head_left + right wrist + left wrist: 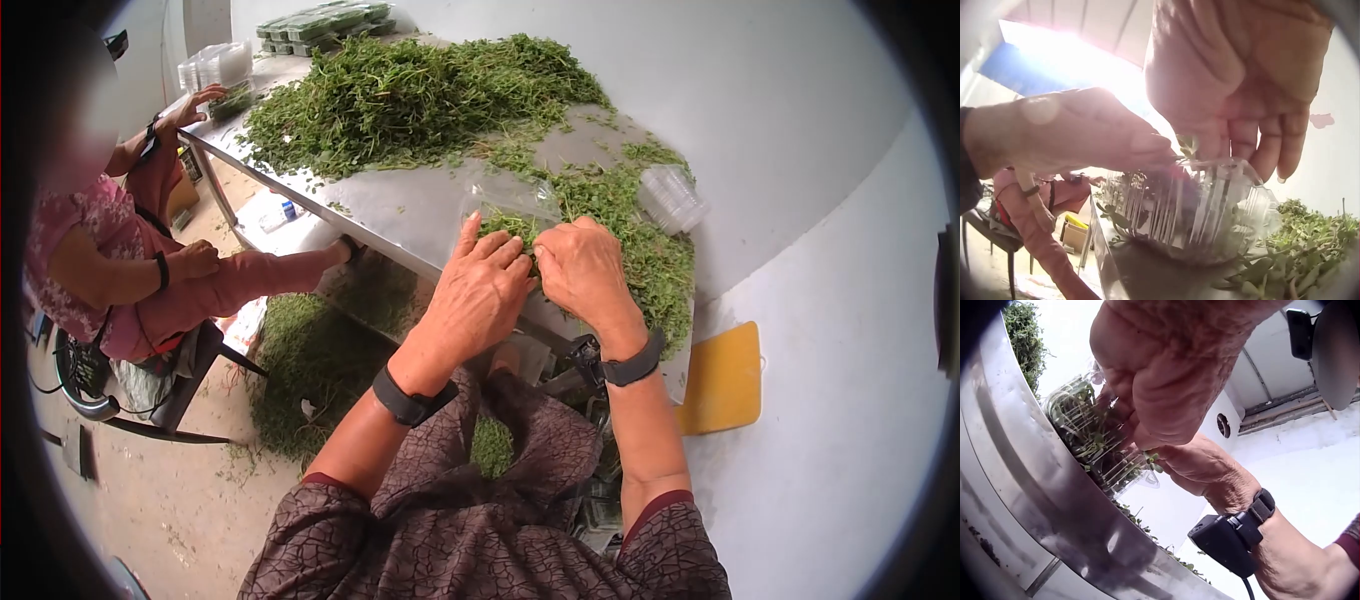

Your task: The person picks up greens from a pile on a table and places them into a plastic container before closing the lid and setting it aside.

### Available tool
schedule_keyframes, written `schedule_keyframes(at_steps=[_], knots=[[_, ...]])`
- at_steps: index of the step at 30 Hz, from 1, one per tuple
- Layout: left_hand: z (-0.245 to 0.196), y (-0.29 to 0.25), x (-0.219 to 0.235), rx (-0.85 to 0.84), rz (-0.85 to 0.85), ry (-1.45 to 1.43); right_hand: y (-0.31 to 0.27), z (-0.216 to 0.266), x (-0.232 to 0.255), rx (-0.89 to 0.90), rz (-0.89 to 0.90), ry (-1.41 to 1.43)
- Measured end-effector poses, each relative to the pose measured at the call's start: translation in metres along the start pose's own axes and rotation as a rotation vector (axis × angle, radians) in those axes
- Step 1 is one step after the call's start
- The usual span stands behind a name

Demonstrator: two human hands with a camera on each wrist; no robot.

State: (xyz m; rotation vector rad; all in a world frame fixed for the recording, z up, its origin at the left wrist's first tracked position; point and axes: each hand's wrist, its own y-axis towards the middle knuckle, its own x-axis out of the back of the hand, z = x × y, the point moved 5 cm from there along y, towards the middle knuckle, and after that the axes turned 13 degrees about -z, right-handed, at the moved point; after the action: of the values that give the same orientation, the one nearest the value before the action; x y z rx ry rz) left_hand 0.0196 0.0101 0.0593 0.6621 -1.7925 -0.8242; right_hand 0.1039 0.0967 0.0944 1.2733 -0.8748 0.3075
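Observation:
A clear ribbed plastic container (1175, 212) filled with leafy green sprigs (1088, 434) sits at the near edge of the metal table. My left hand (478, 300) lies over its left side, fingers extended onto the greens and thumb apart. From the right, my right hand (590, 275) bends its fingers down at the rim and pinches sprigs there. One small sprig (1188, 147) pokes up between the hands in the right wrist view. A transparent lid (510, 195) stands on the far side of the container, partly behind the fingers.
A large heap of greens (420, 100) covers the table's back, with looser greens to the right. Stacked empty containers (672, 200) lie there; filled packs (325, 25) stand at the far left. A seated person (120, 250) is at left. A yellow board (722, 378) leans on the wall.

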Motion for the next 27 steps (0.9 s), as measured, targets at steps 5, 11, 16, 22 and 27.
schedule_keyframes(at_steps=[5,11,16,22,27], knots=[[0.001,-0.001,-0.001,-0.004,0.010,0.016,-0.005,-0.006,-0.002,0.081,-0.015,0.002],[0.003,-0.001,0.004,0.013,0.015,0.001,-0.007,-0.015,-0.006,0.112,0.065,-0.029],[0.008,-0.004,0.015,0.013,-0.092,-0.025,-0.011,-0.032,-0.011,-0.070,0.120,0.130],[0.010,-0.011,0.023,0.014,-0.133,-0.002,-0.015,-0.033,0.015,-0.242,0.035,0.296],[0.011,-0.015,0.026,-0.002,-0.145,0.006,-0.029,-0.023,0.031,-0.249,-0.011,0.316]])
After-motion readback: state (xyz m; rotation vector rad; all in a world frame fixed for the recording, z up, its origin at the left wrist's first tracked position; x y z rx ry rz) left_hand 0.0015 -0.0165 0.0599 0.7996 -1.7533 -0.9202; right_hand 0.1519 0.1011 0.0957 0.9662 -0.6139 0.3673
